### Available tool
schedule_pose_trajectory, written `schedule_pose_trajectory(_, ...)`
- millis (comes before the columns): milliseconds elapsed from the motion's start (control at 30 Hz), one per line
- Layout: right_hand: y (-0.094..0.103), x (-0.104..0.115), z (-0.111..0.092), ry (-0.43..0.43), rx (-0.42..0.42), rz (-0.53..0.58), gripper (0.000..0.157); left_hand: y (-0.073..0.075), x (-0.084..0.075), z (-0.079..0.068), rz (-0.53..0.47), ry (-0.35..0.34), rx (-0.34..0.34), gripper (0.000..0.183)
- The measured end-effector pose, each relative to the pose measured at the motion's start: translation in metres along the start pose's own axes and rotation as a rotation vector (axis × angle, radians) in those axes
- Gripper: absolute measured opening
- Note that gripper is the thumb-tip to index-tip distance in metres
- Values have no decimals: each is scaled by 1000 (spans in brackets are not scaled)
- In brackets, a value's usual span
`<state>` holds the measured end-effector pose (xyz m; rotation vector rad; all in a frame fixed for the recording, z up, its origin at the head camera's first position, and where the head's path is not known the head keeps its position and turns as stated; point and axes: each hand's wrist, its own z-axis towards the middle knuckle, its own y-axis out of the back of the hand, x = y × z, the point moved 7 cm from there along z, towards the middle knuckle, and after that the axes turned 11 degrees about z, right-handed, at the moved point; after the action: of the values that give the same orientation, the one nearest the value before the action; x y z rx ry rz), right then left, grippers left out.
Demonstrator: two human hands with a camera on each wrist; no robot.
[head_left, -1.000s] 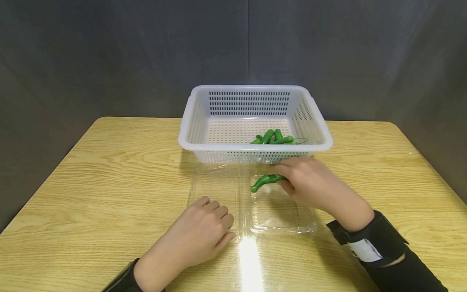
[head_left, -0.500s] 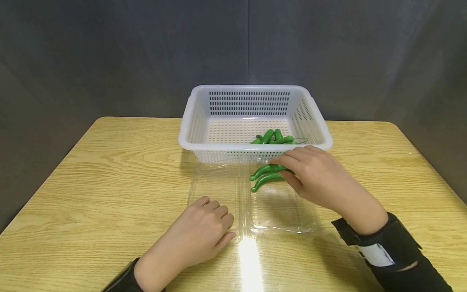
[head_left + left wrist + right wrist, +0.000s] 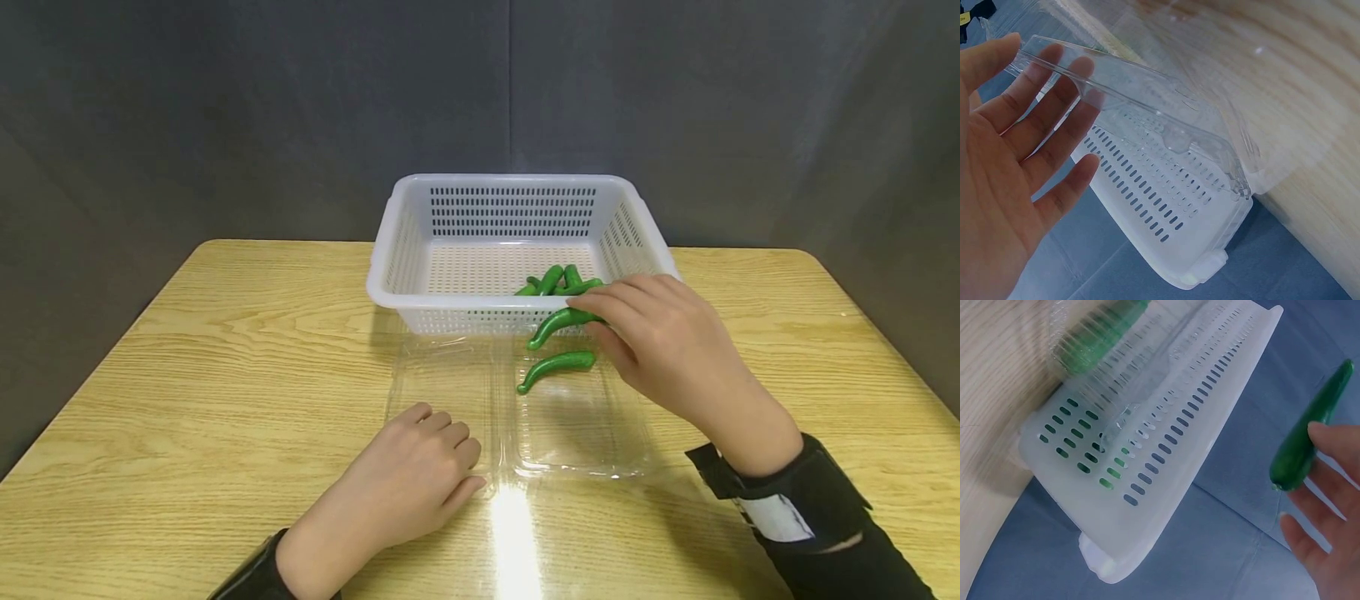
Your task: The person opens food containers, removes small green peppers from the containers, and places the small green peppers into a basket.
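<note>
In the head view my right hand (image 3: 667, 342) pinches a curved green chili pepper (image 3: 558, 323) between thumb and fingers, just in front of the basket's front wall. The right wrist view shows the same chili pepper (image 3: 1304, 440) held near its thick end. Below it, another green chili pepper (image 3: 558, 367) lies in the right half of an opened clear plastic clamshell box (image 3: 585, 433). My left hand (image 3: 408, 475) rests at the near edge of the box's left half, its fingers relaxed. In the left wrist view its fingertips (image 3: 1085, 65) show through the clear wall.
A white slotted plastic basket (image 3: 525, 302) stands behind the clamshell at the back of the wooden table (image 3: 225, 375). Several green chili peppers (image 3: 551, 281) are heaped in its front right part. A dark grey curtain (image 3: 300, 125) hangs behind.
My right hand has moved up and away toward the basket, lifting one chili pepper and leaving another lying in the box's right half. My left hand has stayed put.
</note>
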<state>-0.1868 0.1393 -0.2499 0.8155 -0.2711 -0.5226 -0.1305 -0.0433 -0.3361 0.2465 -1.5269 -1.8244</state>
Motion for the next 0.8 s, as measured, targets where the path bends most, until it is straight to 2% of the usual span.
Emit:
schedule_pose_trajectory(167, 5, -3, 0, -15, -73, -29, 39, 0, 0, 0, 3, -2, 0, 31)
schedule_pose_trajectory(400, 12, -18, -4, -129, -157, -24, 35, -1, 0, 0, 0, 5, 8, 31)
schedule_pose_trajectory(800, 12, -38, -14, -214, -186, -32, 36, -1, 0, 0, 1, 1, 8, 30)
